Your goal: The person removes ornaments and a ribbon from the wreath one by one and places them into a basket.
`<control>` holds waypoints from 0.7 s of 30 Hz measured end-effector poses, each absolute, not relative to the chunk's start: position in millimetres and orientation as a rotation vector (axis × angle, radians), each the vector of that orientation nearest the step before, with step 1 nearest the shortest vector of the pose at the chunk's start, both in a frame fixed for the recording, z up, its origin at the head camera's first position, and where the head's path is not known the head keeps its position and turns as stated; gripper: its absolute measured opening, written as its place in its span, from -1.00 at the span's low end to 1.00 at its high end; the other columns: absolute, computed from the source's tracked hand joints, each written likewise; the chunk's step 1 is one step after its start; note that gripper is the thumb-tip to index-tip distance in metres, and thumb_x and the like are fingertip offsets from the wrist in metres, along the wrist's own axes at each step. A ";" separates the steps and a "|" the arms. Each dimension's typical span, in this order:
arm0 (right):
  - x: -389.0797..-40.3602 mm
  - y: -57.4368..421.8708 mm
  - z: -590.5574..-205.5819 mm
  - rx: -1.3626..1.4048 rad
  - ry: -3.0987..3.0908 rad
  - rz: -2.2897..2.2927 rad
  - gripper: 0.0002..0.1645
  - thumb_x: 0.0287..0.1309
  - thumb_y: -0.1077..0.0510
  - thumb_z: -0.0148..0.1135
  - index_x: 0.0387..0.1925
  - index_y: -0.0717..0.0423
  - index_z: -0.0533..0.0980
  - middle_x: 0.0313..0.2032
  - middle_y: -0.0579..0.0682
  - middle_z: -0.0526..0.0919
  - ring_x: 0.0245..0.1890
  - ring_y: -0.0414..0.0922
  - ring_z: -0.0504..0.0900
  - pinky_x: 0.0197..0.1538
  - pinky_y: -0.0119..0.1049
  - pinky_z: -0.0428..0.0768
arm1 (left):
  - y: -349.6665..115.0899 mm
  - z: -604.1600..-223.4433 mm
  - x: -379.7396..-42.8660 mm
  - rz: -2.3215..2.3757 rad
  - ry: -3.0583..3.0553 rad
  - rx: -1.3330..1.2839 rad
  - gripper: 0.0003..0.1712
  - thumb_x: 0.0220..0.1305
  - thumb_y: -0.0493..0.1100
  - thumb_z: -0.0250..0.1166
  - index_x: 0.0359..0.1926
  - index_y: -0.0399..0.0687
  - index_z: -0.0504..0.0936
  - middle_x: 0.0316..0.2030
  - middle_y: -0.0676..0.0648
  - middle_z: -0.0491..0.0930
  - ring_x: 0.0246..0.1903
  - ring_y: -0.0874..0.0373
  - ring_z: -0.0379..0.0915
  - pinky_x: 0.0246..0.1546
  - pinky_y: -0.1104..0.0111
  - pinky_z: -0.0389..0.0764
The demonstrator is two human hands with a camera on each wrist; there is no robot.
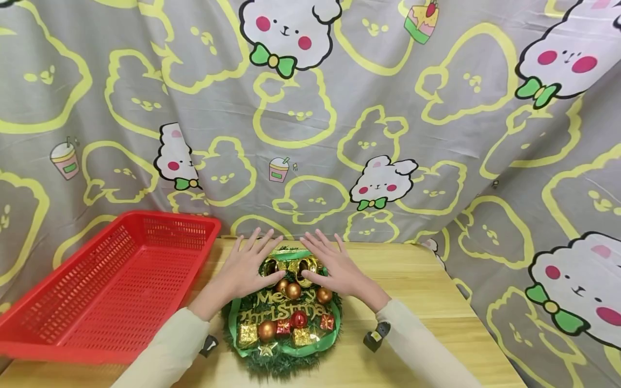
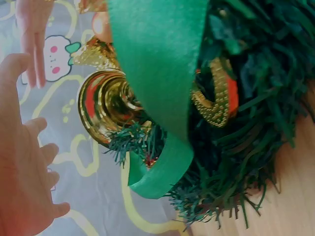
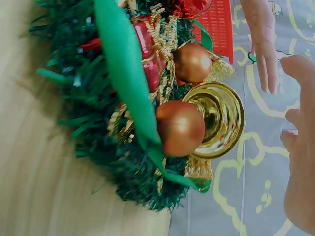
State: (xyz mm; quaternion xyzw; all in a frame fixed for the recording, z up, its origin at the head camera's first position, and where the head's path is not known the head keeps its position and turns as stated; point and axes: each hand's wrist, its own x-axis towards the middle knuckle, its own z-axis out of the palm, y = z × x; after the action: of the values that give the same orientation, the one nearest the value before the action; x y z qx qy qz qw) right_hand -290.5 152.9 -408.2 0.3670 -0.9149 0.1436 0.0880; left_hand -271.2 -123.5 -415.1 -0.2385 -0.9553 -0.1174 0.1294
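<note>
Head view shows the left hand (image 1: 245, 269) and right hand (image 1: 342, 269) both released, fingers straight and spread, over the upper part of a Christmas wreath (image 1: 278, 365) lying on the wooden tabletop (image 1: 402, 291), beside a red plastic basket (image 1: 123, 302). Green ribbon (image 2: 157, 49) loops around its front; gold bells (image 3: 221, 128) sit near the thumbs, with copper baubles (image 1: 293, 291) and partly hidden "Merry Christmas" lettering (image 1: 280, 311) below.
</note>
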 end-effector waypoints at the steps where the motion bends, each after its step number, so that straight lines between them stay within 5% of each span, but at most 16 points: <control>1: -289.4 155.9 -409.0 1.089 -2.715 0.440 -0.06 0.41 -0.38 -0.05 0.64 -0.20 -0.08 0.62 -0.21 -0.12 0.65 -0.05 -0.21 0.56 0.24 -0.39 | -123.3 -415.5 -270.8 -0.348 -2.778 -0.694 0.00 0.31 0.48 0.11 0.62 0.27 0.04 0.62 -0.06 -0.01 0.61 -0.21 -0.23 0.48 -0.34 -0.13; 21: -260.5 227.5 -447.3 1.054 -2.759 0.437 -0.09 0.31 -0.27 0.22 0.56 -0.07 0.20 0.56 -0.06 0.16 0.60 0.07 0.03 0.54 0.30 -0.20 | -128.0 -426.1 -250.5 -0.376 -2.765 -0.693 0.03 0.28 0.43 0.20 0.62 0.23 0.02 0.61 -0.06 -0.05 0.61 -0.21 -0.24 0.47 -0.34 -0.10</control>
State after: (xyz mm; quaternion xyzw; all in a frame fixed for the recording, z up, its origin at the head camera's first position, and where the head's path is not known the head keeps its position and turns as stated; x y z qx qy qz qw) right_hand -260.5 227.5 -447.3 0.3520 -0.9213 0.1459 0.0778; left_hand -250.5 -128.0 -426.1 -0.2390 -0.9531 -0.1295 0.1329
